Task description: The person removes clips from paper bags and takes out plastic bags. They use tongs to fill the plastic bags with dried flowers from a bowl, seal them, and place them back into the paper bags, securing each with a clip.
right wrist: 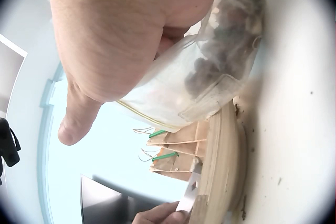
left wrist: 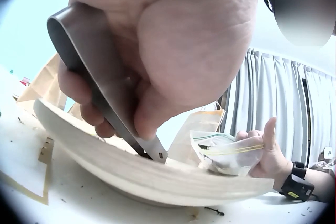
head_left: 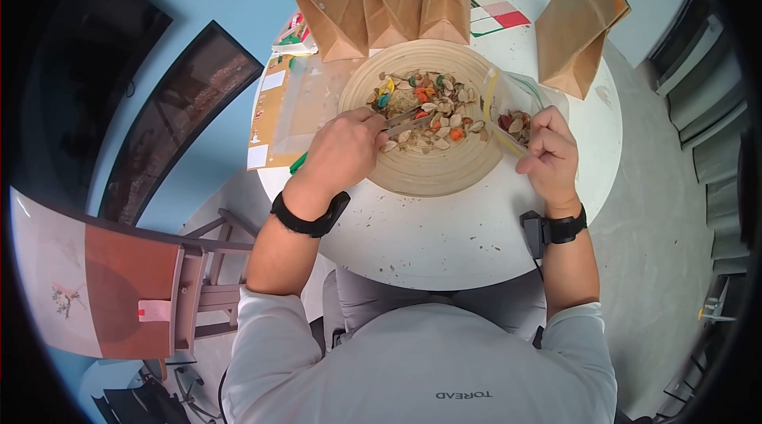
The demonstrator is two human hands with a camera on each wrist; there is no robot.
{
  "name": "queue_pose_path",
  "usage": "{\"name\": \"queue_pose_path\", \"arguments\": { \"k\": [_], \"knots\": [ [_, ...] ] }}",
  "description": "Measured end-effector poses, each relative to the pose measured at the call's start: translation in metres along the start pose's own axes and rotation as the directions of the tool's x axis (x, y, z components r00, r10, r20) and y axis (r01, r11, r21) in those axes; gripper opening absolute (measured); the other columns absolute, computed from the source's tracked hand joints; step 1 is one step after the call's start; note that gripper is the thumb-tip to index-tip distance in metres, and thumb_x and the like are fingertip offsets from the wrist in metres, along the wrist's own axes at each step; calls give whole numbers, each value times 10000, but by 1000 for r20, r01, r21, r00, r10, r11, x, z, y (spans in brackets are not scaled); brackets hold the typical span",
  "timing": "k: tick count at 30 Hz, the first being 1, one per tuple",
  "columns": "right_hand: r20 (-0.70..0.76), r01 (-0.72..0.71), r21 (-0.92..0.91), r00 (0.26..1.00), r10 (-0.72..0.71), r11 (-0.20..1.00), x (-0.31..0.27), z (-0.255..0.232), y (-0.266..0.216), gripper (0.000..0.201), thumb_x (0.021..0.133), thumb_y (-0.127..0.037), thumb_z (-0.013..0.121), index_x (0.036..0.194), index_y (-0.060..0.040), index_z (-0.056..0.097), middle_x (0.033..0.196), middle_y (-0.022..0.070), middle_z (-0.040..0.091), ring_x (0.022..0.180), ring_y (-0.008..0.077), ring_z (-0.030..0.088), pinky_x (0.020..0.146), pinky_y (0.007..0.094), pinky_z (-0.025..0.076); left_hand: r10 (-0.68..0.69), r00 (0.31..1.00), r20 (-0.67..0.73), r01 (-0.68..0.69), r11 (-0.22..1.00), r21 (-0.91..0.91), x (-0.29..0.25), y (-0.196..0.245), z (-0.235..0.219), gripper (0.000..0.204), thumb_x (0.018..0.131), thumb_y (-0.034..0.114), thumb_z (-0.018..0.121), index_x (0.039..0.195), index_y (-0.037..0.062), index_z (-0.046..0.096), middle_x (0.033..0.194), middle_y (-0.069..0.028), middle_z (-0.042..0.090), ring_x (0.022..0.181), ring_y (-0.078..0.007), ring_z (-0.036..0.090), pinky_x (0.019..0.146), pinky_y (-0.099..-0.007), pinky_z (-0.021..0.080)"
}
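My left hand (head_left: 347,148) grips metal tongs (head_left: 402,118), their tips among dried petals and pods (head_left: 444,111) on a round pale wooden tray (head_left: 421,180). In the left wrist view the tongs (left wrist: 97,71) lie between the thumb and fingers of the left hand (left wrist: 194,45). My right hand (head_left: 552,156) holds a clear zip bag (head_left: 494,99) by its side at the tray's right edge; dark dried pieces (head_left: 516,124) show inside. In the right wrist view the bag (right wrist: 173,95) hangs beside the right hand (right wrist: 121,35), its fingers partly hidden.
Three brown paper bags (head_left: 389,7) with green and red handles stand behind the tray, another paper bag (head_left: 575,27) at the back right. A clear sheet or bag (head_left: 313,103) lies left of the tray. Crumbs dot the white table (head_left: 413,249) in front. Curtains (left wrist: 278,87) hang beyond.
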State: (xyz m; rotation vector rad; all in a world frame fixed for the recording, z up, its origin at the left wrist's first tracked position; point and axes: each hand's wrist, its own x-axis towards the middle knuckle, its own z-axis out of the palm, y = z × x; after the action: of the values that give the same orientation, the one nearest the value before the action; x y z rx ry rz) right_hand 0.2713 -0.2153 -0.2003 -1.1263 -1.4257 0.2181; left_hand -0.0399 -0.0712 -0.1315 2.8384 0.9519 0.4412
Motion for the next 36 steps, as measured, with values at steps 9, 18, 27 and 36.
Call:
{"name": "queue_pose_path", "arguments": {
  "k": [9,18,27,36],
  "knots": [
    [36,-10,-6,999,10,1000,1,0,-1,618,562,-427,975,678,-37,511,906,43,470,814,212,475,674,320,399,158,983,-96,-166,983,-83,42,62,-18,252,899,122,770,1138,57,720,959,-155,667,908,-391,672,779,-471,556],
    [-29,43,-7,999,-43,999,0,0,1,654,592,-495,939,688,-43,476,918,34,439,763,186,437,656,302,372,63,994,-91,-73,991,-113,30,41,-32,298,930,138,740,1193,1,703,1070,-185,692,1007,-423,660,869,-477,546],
    [-30,24,18,999,-23,1000,-1,0,2,684,622,-559,907,685,-40,466,917,32,443,763,181,437,656,295,366,-311,948,73,294,938,183,22,-47,0,340,1050,264,588,1022,-44,727,1065,-243,712,989,-462,694,873,-523,557],
    [-29,4,4,1000,-4,1000,-1,1,2,657,610,-476,946,686,-35,466,923,33,453,771,180,441,663,295,371,-72,975,210,100,987,-127,15,-1,-2,283,1038,225,609,1151,-13,713,1063,-252,701,1012,-455,672,907,-520,525]
  ]
}}
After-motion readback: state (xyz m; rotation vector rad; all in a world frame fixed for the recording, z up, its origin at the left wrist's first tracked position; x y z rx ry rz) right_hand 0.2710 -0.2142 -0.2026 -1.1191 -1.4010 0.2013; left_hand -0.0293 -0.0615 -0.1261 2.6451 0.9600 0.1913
